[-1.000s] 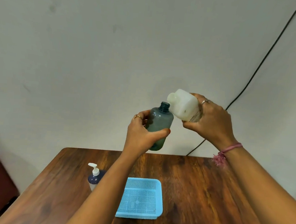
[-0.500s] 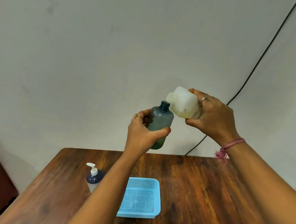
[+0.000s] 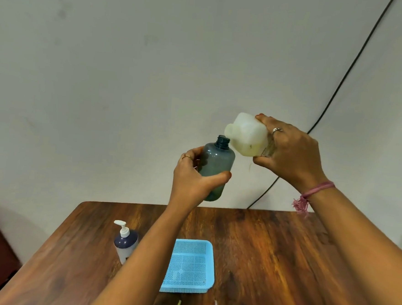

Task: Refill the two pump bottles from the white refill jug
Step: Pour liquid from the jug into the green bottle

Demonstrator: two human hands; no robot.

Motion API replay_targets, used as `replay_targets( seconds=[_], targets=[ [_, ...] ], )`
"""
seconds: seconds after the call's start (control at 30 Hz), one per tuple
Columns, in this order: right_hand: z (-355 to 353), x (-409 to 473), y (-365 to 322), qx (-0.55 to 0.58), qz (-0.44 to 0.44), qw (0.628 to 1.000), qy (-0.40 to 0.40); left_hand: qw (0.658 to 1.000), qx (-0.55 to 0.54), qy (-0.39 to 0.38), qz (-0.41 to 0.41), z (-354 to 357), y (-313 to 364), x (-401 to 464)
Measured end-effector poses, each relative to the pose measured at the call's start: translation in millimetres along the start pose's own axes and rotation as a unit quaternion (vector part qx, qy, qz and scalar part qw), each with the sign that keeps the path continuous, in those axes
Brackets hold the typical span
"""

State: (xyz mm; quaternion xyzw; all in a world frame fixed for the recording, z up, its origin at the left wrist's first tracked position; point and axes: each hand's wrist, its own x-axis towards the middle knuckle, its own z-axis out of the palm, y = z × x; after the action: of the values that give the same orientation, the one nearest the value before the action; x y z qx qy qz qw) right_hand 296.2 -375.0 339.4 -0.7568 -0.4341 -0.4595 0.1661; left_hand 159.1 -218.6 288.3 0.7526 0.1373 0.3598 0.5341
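Up above the brown wooden table (image 3: 270, 264), our left hand (image 3: 193, 178) grips the translucent grey-blue plastic bottle (image 3: 215, 167), uncapped and nearly upright. Our right hand (image 3: 290, 153) clasps the white plastic refill jug (image 3: 246, 136), tilted so its spout sits just beside the bottle's open neck. Below stand a dark-shouldered pump bottle (image 3: 125, 243) and a light blue mesh basket (image 3: 209, 250).

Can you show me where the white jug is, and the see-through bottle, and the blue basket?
Jug (image 3: 246, 134), head view, on its white side near the spout.
Bottle (image 3: 216, 159), head view, on its grey-blue body below the open neck.
Basket (image 3: 208, 265), head view, on its right wall.
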Motion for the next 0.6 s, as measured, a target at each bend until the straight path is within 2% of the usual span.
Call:
replay_targets(
  seconds=[0.6],
  targets=[
    [-18.5, -1.4, 0.8, -0.023, -0.027, 0.999, 0.014, 1.000, 0.001, 0.002, 0.012, 1.8, 8.6, -11.1]
  ],
)
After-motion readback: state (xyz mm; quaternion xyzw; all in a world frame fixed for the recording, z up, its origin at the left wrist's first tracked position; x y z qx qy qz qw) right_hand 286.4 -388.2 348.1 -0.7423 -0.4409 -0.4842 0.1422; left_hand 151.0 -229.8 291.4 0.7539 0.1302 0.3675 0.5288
